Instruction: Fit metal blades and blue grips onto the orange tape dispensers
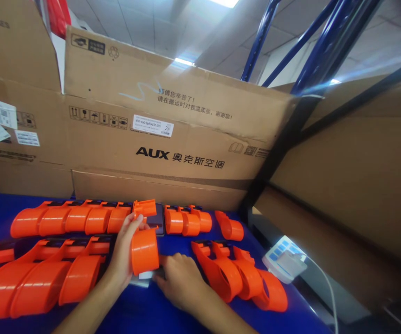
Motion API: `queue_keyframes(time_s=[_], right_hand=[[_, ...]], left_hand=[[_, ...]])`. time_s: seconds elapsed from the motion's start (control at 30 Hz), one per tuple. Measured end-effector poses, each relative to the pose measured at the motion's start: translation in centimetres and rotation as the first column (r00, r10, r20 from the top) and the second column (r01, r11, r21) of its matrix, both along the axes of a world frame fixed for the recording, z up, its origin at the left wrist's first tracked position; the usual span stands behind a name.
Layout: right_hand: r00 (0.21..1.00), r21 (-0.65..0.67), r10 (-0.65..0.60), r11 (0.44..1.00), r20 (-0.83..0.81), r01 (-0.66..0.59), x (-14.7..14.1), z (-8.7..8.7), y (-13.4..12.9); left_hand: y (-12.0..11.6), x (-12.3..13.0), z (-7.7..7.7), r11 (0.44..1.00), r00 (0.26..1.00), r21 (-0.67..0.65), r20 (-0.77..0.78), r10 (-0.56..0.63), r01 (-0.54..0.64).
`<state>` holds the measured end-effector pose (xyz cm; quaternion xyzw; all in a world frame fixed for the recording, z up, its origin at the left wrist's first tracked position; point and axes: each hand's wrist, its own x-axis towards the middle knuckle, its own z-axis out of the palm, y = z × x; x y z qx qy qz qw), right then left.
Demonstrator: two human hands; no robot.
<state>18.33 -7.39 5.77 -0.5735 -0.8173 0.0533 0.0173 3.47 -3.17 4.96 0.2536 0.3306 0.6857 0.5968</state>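
My left hand [126, 246] is closed around an orange plastic part [145, 250] with a wide ring at its lower end, held upright above the blue table. My right hand [181, 280] is just right of the ring, its fingers curled on something dark and thin that I cannot make out. A pale flat item [141, 281] shows under the ring, partly hidden. Behind the held part lies a dark flat device [158, 220]. Similar orange parts stand in a back row [98, 219], in a front left row [42, 283] and in a front right group [223, 276].
The blue table [134, 311] carries all of this. Large cardboard panels [186, 139] stand along its back, and another cardboard sheet [360, 185] is at the right. A white power strip [284, 259] with a plug and cable is at the right edge. Blue rack posts [261, 37] rise behind.
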Motion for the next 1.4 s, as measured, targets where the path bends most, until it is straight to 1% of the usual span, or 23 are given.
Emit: queue_keyframes(time_s=[0.1, 0.33, 0.43, 0.53, 0.6, 0.67, 0.73, 0.83, 0.87, 0.93, 1.03, 1.2, 1.4], right_hand=[[1.000, -0.017, 0.015, 1.000, -0.020, -0.016, 0.2, 0.0, 0.1], [0.998, 0.003, 0.007, 1.000, -0.065, -0.007, 0.6, 0.3, -0.3], [0.988, 0.014, 0.011, 1.000, -0.152, -0.009, 1.2, 0.5, -0.2], [0.959, 0.047, 0.024, 0.999, -0.281, -0.011, 2.3, 0.6, 0.3], [0.923, 0.119, 0.011, 0.992, -0.385, 0.038, 3.1, 0.6, 0.9], [0.855, 0.174, -0.009, 0.978, -0.519, 0.116, 4.0, 0.7, 1.5], [0.730, 0.150, -0.014, 0.976, -0.683, 0.159, 4.6, 0.8, 2.1], [0.506, 0.054, -0.011, 0.992, -0.862, 0.114, 5.1, 1.1, 2.9], [0.451, 0.036, -0.010, 0.995, -0.892, 0.093, 5.2, 1.3, 3.1], [0.386, 0.023, -0.001, 0.998, -0.922, 0.059, 5.2, 1.5, 3.3], [0.347, 0.029, 0.014, 0.999, -0.938, 0.037, 5.2, 1.8, 3.5], [0.347, 0.028, 0.023, 1.000, -0.938, 0.011, 5.1, 1.6, 3.6], [0.372, 0.019, 0.010, 1.000, -0.928, 0.020, 5.3, 1.9, 3.6]], left_hand=[[0.1, -0.1, -0.1, 1.000, 1.000, -0.002, -0.016, -0.004, 0.004], [-0.1, -0.1, 0.0, 1.000, 1.000, -0.002, 0.002, -0.016, 0.016], [-0.1, 0.0, 0.0, 1.000, 1.000, 0.001, -0.004, -0.010, 0.010], [0.1, -0.1, -0.3, 1.000, 0.999, 0.030, -0.033, -0.007, 0.008], [0.3, -0.3, -0.5, 0.999, 0.997, 0.039, -0.068, -0.018, 0.021], [0.3, -0.5, -0.8, 0.998, 0.993, 0.040, -0.105, -0.046, 0.051], [0.2, -0.6, -1.0, 0.996, 0.986, 0.055, -0.152, -0.068, 0.077], [-0.1, -0.6, -1.1, 0.990, 0.965, 0.101, -0.254, -0.073, 0.101], [-0.1, -0.6, -1.1, 0.987, 0.955, 0.112, -0.285, -0.078, 0.114], [-0.3, -0.5, -1.0, 0.983, 0.940, 0.122, -0.328, -0.092, 0.139], [-0.5, -0.3, -0.8, 0.980, 0.934, 0.115, -0.339, -0.114, 0.161], [-0.7, 0.1, -0.8, 0.976, 0.934, 0.043, -0.302, -0.193, 0.215], [-1.1, 0.2, -0.8, 0.983, 0.942, 0.054, -0.301, -0.150, 0.174]])
